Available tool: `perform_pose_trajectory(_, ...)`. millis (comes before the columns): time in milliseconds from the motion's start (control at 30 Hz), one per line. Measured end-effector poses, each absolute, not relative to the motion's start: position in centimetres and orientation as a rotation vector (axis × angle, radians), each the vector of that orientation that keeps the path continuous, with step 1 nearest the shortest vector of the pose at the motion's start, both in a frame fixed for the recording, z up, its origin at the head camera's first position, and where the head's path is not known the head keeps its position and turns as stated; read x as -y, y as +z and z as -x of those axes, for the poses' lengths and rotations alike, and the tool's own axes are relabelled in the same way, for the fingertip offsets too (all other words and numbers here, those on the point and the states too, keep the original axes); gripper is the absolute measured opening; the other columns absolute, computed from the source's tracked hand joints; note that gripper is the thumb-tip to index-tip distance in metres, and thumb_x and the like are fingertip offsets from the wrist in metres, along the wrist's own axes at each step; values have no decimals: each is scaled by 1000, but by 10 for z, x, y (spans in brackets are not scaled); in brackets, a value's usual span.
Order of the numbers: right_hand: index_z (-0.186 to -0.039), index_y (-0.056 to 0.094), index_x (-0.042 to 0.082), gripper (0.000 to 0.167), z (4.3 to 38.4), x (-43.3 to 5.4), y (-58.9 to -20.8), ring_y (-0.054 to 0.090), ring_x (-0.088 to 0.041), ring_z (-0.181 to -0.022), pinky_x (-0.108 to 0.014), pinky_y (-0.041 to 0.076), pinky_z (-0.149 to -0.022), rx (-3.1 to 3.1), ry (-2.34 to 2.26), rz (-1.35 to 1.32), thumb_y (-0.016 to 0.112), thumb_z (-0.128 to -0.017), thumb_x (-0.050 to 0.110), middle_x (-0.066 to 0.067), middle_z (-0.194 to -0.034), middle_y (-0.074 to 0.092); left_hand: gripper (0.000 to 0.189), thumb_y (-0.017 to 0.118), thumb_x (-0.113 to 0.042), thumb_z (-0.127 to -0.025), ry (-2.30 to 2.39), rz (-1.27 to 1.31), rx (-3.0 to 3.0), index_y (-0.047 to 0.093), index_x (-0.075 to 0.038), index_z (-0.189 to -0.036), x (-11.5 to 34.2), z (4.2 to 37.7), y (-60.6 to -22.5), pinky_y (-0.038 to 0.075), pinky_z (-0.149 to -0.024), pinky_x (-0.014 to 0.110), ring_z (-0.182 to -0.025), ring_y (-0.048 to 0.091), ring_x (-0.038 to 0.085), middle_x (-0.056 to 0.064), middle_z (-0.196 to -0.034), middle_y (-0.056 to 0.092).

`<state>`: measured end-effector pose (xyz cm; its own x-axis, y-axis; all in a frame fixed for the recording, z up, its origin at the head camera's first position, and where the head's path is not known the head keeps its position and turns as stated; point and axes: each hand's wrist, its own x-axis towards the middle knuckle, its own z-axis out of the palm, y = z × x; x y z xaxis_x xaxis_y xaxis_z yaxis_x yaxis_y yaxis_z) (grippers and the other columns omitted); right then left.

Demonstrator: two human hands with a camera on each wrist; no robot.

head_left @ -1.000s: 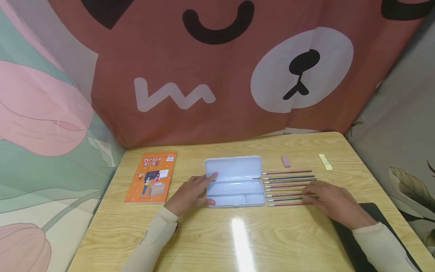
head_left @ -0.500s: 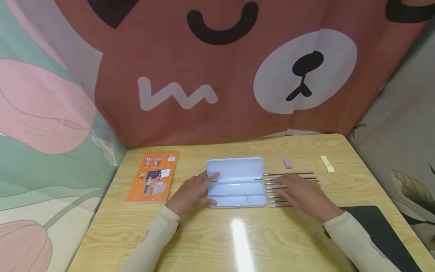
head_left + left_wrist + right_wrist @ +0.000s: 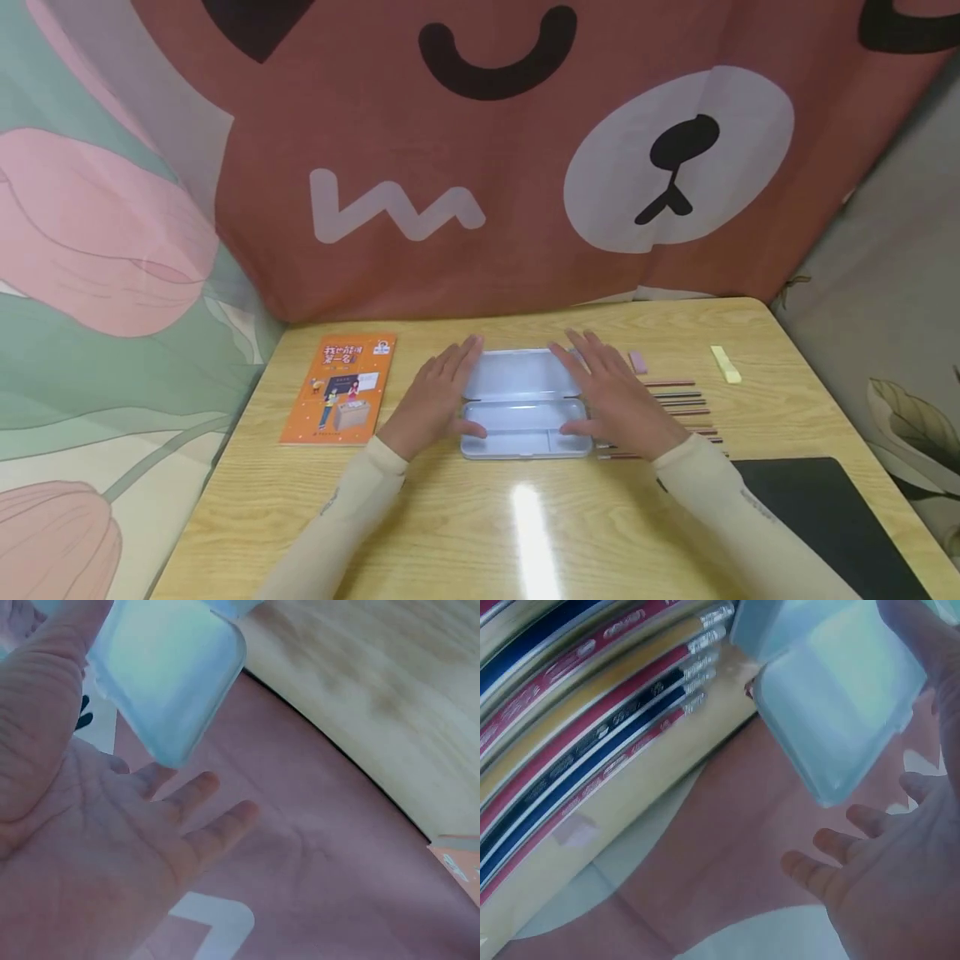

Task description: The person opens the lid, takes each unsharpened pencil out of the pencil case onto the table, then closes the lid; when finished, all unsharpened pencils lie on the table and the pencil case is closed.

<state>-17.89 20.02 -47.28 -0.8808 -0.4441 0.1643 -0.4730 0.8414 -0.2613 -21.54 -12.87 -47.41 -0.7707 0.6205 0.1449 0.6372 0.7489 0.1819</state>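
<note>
A pale blue-white pencil case (image 3: 525, 414) lies with its lid (image 3: 521, 375) raised back, showing a divided inside. My left hand (image 3: 429, 402) is at its left side, fingers straight along the lid and thumb over the lower part. On the opposite side my right hand (image 3: 624, 403) mirrors it, fingers spread by the lid's right edge. Both wrist views show extended fingers near the lid (image 3: 169, 682); whether they touch it I cannot tell. Right of the case lies a row of several pencils (image 3: 592, 724), red, blue, black and yellow, partly hidden behind my right hand in the head view.
Behind the pencils are a pink-purple eraser (image 3: 637, 362) and a pale yellow eraser (image 3: 725, 365). An orange book (image 3: 337, 390) lies at the left of the wooden table (image 3: 450, 517). A black mat (image 3: 817, 517) occupies the right front. A printed bear curtain (image 3: 450, 267) hangs behind.
My right hand has come left from the pencils to the case's right side, its fingers spreading. My left hand has straightened its fingers up along the lid. Case and pencils stay in place.
</note>
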Motion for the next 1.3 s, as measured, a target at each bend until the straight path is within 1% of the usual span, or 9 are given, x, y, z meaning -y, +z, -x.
perform_pose_trajectory(100, -178, 19, 24, 130, 181, -193, -477, 16, -45, -170, -69, 22, -133, 2928, 352, -751, 100, -79, 50, -14, -184, 19, 147, 101, -56, -72, -238, 1048, 2850, 10, -16, -179, 124, 217, -479, 38, -129, 62, -163, 36, 43, 10, -185, 21)
perform_pose_trajectory(267, -175, 29, 23, 124, 179, -188, -484, 31, -46, -164, -69, 31, -129, 2836, 191, -792, 101, -78, 50, -14, -178, 33, 142, 104, -49, -72, -161, 1042, 2794, 14, -26, -179, 121, 214, -485, 43, -125, 61, -157, 44, 42, 11, -180, 29)
perform_pose_trajectory(433, -170, 38, 18, 110, 174, -189, -487, 46, -42, -152, -65, 41, -124, 2684, 173, -822, 97, -83, 50, -15, -165, 49, 136, 103, -50, -75, -141, 1065, 2703, 18, -22, -178, 123, 207, -487, 49, -120, 58, -150, 50, 39, 13, -168, 44)
perform_pose_trajectory(600, -165, 47, 10, 87, 163, -187, -487, 57, -36, -138, -61, 47, -119, 2579, 308, -845, 85, -96, 46, -14, -148, 61, 104, 80, -61, -97, -196, 1107, 2612, 30, -16, -176, 123, 203, -484, 49, -120, 58, -144, 57, 35, 12, -154, 56)
perform_pose_trajectory(733, -161, 53, 7, 72, 151, -178, -488, 61, -35, -139, -61, 47, -121, 2618, 380, -819, 72, -106, 49, -15, -151, 64, 72, 50, -56, -115, -336, 1183, 2664, 37, -15, -174, 119, 199, -481, 37, -129, 59, -156, 49, 33, 11, -167, 52)
perform_pose_trajectory(900, -165, 50, 6, 72, 136, -164, -489, 53, -39, -154, -63, 38, -128, 2801, 399, -784, 59, -112, 54, -16, -167, 54, 66, 28, -54, -120, -456, 1230, 2861, 33, -17, -175, 110, 191, -479, 21, -138, 54, -170, 25, 27, 2, -183, 28)
perform_pose_trajectory(1067, -171, 40, 7, 76, 125, -155, -496, 37, -44, -163, -66, 28, -132, 2972, 458, -775, 50, -115, 57, -17, -177, 39, 66, 32, -52, -120, -438, 1265, 2939, 34, -14, -174, 101, 184, -486, 24, -136, 57, -170, 25, 28, 6, -184, 25)
perform_pose_trajectory(1167, -172, 37, 6, 76, 122, -152, -500, 28, -47, -166, -69, 22, -133, 3026, 468, -804, 52, -115, 55, -18, -179, 34, 67, 36, -51, -120, -372, 1290, 2966, 34, -12, -174, 98, 180, -492, 26, -135, 60, -169, 28, 30, 10, -184, 26)
perform_pose_trajectory(1300, -171, 38, 3, 76, 117, -150, -501, 26, -50, -166, -72, 22, -132, 3052, 447, -833, 55, -114, 51, -22, -179, 31, 66, 41, -47, -120, -277, 1316, 2935, 36, -9, -173, 98, 176, -499, 28, -134, 61, -168, 32, 32, 13, -181, 31)
